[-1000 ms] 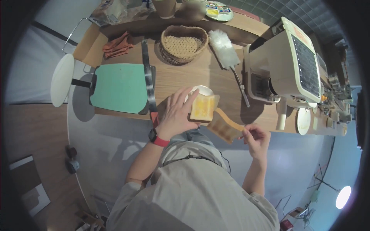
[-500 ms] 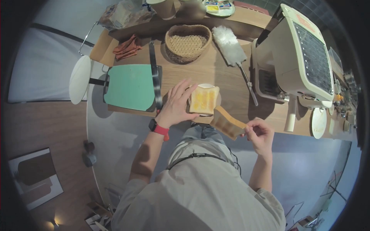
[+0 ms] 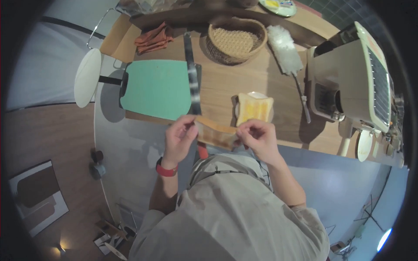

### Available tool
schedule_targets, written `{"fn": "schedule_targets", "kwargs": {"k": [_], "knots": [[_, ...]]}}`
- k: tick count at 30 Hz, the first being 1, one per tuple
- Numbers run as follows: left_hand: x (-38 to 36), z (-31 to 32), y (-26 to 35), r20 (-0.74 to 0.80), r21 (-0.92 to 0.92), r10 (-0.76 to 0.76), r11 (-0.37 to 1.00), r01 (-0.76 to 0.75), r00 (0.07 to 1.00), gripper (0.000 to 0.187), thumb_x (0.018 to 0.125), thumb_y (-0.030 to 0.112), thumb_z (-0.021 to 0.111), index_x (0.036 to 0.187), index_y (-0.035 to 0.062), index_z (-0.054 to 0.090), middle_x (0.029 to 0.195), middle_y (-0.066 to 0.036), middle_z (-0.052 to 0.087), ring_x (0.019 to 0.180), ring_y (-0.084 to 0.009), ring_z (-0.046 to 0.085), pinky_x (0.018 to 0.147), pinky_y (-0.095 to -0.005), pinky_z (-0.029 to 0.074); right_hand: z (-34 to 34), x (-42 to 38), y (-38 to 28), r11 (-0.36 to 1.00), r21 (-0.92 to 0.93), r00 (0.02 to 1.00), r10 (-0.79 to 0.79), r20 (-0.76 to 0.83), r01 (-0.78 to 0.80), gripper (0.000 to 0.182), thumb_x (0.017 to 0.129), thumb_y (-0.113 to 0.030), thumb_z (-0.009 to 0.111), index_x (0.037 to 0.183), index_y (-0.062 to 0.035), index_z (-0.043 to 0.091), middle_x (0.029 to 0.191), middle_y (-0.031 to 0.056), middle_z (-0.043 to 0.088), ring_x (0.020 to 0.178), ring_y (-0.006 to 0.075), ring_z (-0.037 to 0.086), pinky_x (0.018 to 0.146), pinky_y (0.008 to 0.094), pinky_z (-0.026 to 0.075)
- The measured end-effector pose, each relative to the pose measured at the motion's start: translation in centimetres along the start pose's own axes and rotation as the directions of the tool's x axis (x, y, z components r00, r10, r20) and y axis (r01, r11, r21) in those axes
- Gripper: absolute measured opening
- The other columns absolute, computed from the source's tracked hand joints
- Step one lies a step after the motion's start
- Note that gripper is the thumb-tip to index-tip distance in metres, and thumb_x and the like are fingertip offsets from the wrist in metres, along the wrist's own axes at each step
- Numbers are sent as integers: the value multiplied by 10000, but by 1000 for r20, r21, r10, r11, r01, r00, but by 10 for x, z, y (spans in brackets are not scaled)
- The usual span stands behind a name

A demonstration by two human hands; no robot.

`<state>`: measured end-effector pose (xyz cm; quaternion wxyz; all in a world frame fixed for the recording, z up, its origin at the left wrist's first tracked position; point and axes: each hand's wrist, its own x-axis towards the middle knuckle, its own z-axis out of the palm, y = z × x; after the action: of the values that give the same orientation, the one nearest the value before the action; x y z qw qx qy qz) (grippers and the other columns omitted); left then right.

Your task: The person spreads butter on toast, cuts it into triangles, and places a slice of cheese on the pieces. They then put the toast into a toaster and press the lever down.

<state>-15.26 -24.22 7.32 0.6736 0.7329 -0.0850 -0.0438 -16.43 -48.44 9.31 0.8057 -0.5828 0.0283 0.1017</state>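
Observation:
A browned slice of toast (image 3: 215, 135) is held up in front of my body, just off the table's front edge. My left hand (image 3: 180, 137) pinches its left end, and my right hand (image 3: 260, 138) pinches the right end. Beyond my right hand, a second slice of toast with yellow spread (image 3: 256, 108) lies on a small white plate (image 3: 257, 94). That slice's lower corner is close to my right fingers. A red watch band circles my left wrist.
A green cutting board (image 3: 156, 89) lies left, a dark strip (image 3: 192, 71) along its edge. Behind are a folded rust-coloured cloth (image 3: 154, 38), a woven basket (image 3: 235, 43) and a white fluffy duster (image 3: 285, 50). A coffee machine (image 3: 348, 74) stands right; a white round disc (image 3: 88, 77) juts out left.
My left hand has left the plated toast and now grips the left end of the held slice. My right hand has brought that slice leftward. The view has shifted.

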Motion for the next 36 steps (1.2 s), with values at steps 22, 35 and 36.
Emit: {"fn": "schedule_targets", "kwargs": {"k": [22, 35, 36], "knots": [[101, -227, -65, -140, 435, -101, 888, 153, 985, 263, 972, 266, 583, 1015, 23, 676, 896, -60, 629, 796, -156, 583, 710, -271, 481, 149, -11, 78, 470, -751, 858, 26, -513, -463, 370, 953, -402, 546, 1096, -60, 545, 842, 58, 595, 728, 189, 587, 641, 329, 443], [76, -195, -47, -359, 451, 160, 892, 21, 920, 273, 1003, 142, 472, 1237, 80, 597, 671, 11, 416, 589, -130, 357, 546, -276, 347, 150, 4, 99, 698, -526, 853, 248, -459, -486, 168, 848, -186, 589, 807, -101, 450, 532, 13, 541, 445, 120, 551, 509, 245, 428], [74, -185, -44, -314, 460, 182, 888, -18, 932, 278, 999, 125, 469, 1247, 70, 583, 751, -13, 447, 658, -155, 398, 581, -289, 376, 148, 2, 97, 699, -549, 867, 216, -449, -459, 166, 853, -184, 583, 811, -105, 443, 522, 7, 523, 442, 120, 520, 514, 245, 409]]}}
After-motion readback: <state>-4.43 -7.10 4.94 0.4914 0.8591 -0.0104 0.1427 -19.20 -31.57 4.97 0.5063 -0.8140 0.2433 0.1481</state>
